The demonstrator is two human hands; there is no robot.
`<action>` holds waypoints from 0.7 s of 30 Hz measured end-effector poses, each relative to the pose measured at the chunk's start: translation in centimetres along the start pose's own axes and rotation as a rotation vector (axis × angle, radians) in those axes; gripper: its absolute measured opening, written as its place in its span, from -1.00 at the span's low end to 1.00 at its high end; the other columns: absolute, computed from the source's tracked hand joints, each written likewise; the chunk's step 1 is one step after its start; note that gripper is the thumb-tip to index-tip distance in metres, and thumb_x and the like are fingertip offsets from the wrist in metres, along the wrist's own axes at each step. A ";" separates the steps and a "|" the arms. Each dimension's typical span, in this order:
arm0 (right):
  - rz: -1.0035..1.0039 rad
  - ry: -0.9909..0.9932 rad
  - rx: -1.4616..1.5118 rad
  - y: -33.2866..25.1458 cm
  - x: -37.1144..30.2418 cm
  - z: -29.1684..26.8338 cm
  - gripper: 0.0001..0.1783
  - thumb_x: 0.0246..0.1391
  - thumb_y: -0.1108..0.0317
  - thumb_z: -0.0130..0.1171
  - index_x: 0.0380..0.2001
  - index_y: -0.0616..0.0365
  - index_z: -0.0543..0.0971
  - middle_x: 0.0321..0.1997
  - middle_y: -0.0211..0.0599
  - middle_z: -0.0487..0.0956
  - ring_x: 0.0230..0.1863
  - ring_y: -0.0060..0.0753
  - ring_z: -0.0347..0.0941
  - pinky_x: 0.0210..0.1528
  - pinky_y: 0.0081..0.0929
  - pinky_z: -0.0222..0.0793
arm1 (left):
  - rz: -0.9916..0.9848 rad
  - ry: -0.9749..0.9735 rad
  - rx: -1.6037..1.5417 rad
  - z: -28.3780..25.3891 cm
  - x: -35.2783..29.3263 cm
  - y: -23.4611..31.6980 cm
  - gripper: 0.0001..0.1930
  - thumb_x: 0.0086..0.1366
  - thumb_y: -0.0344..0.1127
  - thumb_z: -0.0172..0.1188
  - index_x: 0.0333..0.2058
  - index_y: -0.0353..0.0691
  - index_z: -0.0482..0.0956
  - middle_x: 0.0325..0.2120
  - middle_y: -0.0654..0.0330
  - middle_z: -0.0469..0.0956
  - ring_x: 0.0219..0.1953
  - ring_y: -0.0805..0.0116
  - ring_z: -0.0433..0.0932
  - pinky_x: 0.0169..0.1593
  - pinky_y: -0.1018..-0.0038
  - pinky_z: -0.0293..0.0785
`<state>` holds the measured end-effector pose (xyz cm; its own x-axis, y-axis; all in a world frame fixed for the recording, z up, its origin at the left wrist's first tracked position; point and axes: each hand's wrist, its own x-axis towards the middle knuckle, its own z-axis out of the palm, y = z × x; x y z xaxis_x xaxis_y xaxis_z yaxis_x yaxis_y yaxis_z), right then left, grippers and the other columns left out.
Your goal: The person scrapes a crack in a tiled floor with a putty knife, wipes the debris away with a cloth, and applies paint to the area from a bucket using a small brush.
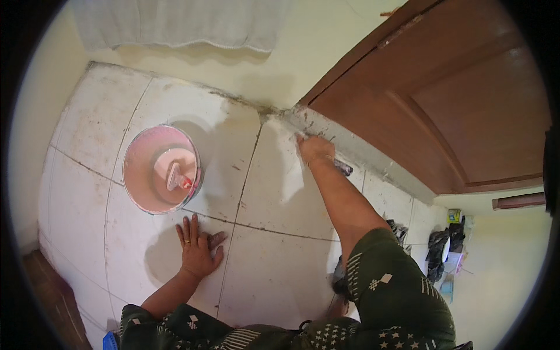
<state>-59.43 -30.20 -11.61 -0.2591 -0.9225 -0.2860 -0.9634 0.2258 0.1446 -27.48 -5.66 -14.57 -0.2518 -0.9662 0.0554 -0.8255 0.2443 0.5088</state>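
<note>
My right hand [318, 150] reaches to the foot of the wall beside the door sill, with its fingers closed. From behind its wrist sticks out a dark, purplish, crumpled-looking end [344, 167]; whether the hand holds it I cannot tell, and the grip is mostly hidden. My left hand [198, 254] rests palm down on the white tiles [280, 274], fingers spread, a ring on one. A small brownish-pink lump [217, 239] shows between its thumb and forefinger. Just beyond the fingertips stands a pinkish bucket [140, 157] with pale pink liquid [166, 189] and a white-and-red tool [178, 178] inside.
A brown panelled door [455, 99] rises at the right above a grey sill [379, 166]. A whitish curtain [192, 23] hangs against the cream wall at the back. Black plastic bags [437, 251] and a small yellow-green tin [454, 216] sit at the right. Brown wood [52, 291] stands at lower left.
</note>
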 end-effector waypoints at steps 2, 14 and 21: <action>-0.165 0.056 -0.043 0.6 -1.8 -1.2 -0.24 0.11 -0.24 -0.40 -0.17 0.23 0.53 -0.06 -0.05 0.49 0.01 -0.15 0.40 0.04 -0.34 0.25 | -0.040 -0.054 0.010 -0.6 -0.7 -0.4 -0.58 -0.03 -0.13 0.15 -0.32 -0.36 0.32 0.16 -0.32 -0.06 0.24 -0.36 -0.23 0.18 -0.24 -0.37; -0.071 -0.222 0.039 -4.7 -0.4 -3.2 -0.27 0.12 -0.20 -0.38 -0.12 0.23 0.50 -0.05 0.00 0.48 0.03 -0.10 0.38 0.05 -0.30 0.23 | 0.002 0.006 -0.002 0.1 -0.4 -0.6 -0.58 -0.03 -0.13 0.15 -0.31 -0.34 0.31 0.17 -0.31 -0.07 0.24 -0.37 -0.23 0.17 -0.25 -0.39; -0.037 -0.079 0.052 0.5 -3.7 -0.8 -0.21 0.13 -0.22 -0.48 -0.17 0.26 0.53 -0.06 0.00 0.48 0.02 -0.12 0.39 0.07 -0.31 0.21 | -0.010 -0.002 0.039 -0.2 -0.7 -0.4 -0.60 -0.04 -0.13 0.15 -0.36 -0.34 0.33 0.17 -0.31 -0.07 0.24 -0.37 -0.24 0.18 -0.25 -0.40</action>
<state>-58.88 -26.92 -9.68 -0.2264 -0.9033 -0.3645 -0.9740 0.2104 0.0834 -26.85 -5.07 -14.61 -0.2443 -0.9685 0.0481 -0.8471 0.2373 0.4754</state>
